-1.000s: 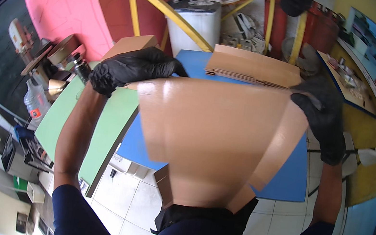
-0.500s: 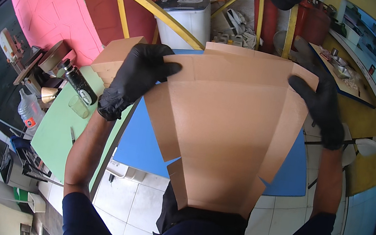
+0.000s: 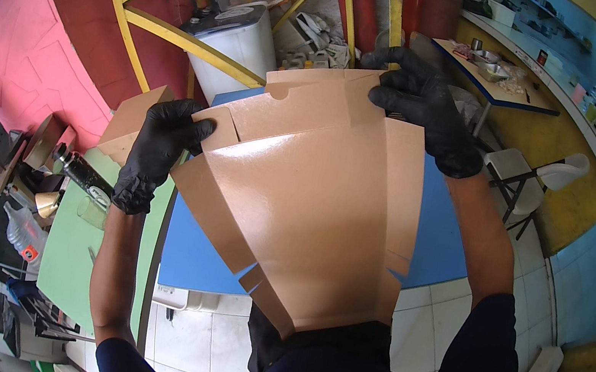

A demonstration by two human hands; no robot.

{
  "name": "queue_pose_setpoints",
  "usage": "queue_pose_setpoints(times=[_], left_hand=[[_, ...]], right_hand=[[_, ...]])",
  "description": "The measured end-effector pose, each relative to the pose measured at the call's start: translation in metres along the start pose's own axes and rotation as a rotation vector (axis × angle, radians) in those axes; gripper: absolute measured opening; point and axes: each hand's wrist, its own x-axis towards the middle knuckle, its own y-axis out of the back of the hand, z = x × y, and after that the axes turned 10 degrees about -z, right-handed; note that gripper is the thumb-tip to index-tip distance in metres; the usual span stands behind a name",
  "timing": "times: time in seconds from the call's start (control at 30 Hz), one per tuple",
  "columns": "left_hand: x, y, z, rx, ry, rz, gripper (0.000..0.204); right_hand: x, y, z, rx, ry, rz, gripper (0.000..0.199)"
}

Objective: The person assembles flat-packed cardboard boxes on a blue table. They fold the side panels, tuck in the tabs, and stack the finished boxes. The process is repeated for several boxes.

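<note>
A large brown cardboard box blank (image 3: 310, 211), creased and partly folded, stands tilted in front of my body, its lower end against my dark apron. My left hand (image 3: 158, 153), in a black glove, pinches the upper left corner flap between thumb and fingers. At the upper right, my right hand (image 3: 428, 113), gloved in black too, has its thumb and fingers on the corner flap beside the top panel. Side flaps run down both edges, with slits low on each. Behind the cardboard is a blue table (image 3: 196, 248).
Left of me, a green table (image 3: 71, 260) carries a black bottle (image 3: 80, 173), a clear cup (image 3: 91, 212) and a brown cardboard stack (image 3: 130, 122). A yellow metal frame (image 3: 188, 41) rises behind the blue table. A chair (image 3: 526, 178) stands at the right.
The cardboard has tilted, its left side now lower. My right hand has shifted inward along the top and bends the right corner flap up. The view has turned to the right.
</note>
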Motion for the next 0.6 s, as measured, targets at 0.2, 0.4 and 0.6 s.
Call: queue_pose_setpoints(times=[0.2,0.4,0.6], left_hand=[[-0.005,-0.001,0.001,-0.021,-0.025,0.014,0.014],[-0.01,0.007,0.001,0.065,-0.031,-0.066,0.016],[-0.021,-0.002,-0.023,-0.459,0.017,0.066,0.042]], right_hand=[[0.01,-0.008,0.006,-0.045,-0.056,0.03,0.024],[0.013,-0.01,0.012,0.031,-0.137,0.111,0.023],[0.024,0.005,0.022,-0.684,0.428,0.157,0.024]])
